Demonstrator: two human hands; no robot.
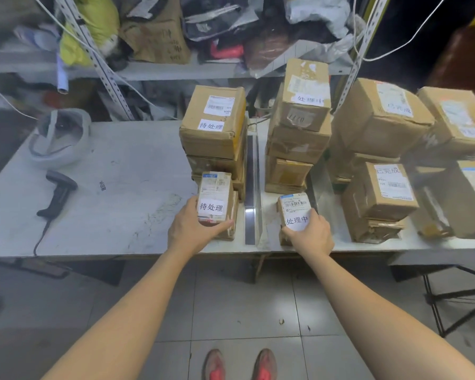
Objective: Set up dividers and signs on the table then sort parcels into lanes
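The left hand (192, 229) is gripping a small brown cardboard parcel marked 待处理 (216, 197), with the thumb lying along its left side and the fingers curling round its near end. This parcel is sitting at the front of the left lane, just before a tall stack of brown cartons (213, 133) that is bearing the same label. The right hand (311, 235) is clasping a small brown cardboard parcel marked 处理中 (294, 212) from its near end, with the fingers lying over the white label. This one is sitting in the middle lane, in front of a second stack of brown cartons (299, 119). A shiny upright divider strip (251, 187) is standing between the two parcels on the pale grey counter (121, 165), and a clear divider panel (317, 185) is standing just right of the right-hand parcel. Beyond that panel, brown cartons marked 已完成 (381, 193) are sitting in the right lane. On the left of the counter, a black handheld barcode scanner (59, 194) is lying near a white hard hat (59, 138).
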